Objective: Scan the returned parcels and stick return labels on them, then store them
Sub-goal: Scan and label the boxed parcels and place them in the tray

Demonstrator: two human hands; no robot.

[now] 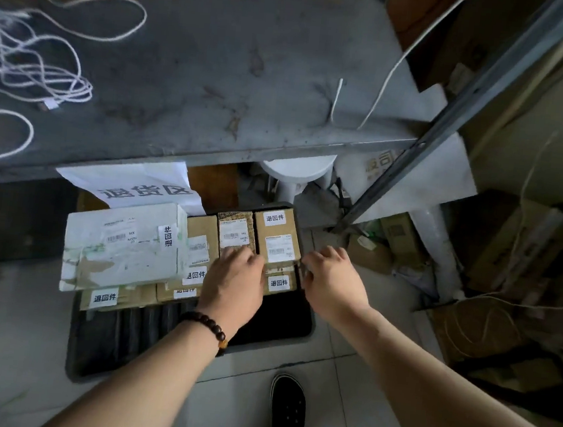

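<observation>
— Where are the parcels [122,242] sitting?
— They're crowding the far edge of the black tray [88,349].
— The hands?
— The left hand [235,284] is lying loosely on the patterned parcel [235,229]. The right hand [333,283] is curling beside the brown parcel [279,237] in the far right corner, grasp unclear.

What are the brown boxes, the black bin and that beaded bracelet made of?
Brown boxes: cardboard, probably; matte tan faces with paper labels stuck on. Black bin: likely plastic, with a smooth, slightly shiny moulded rim. Bracelet: dark round beads with a dull sheen, perhaps wood; one amber-coloured bead.
</observation>
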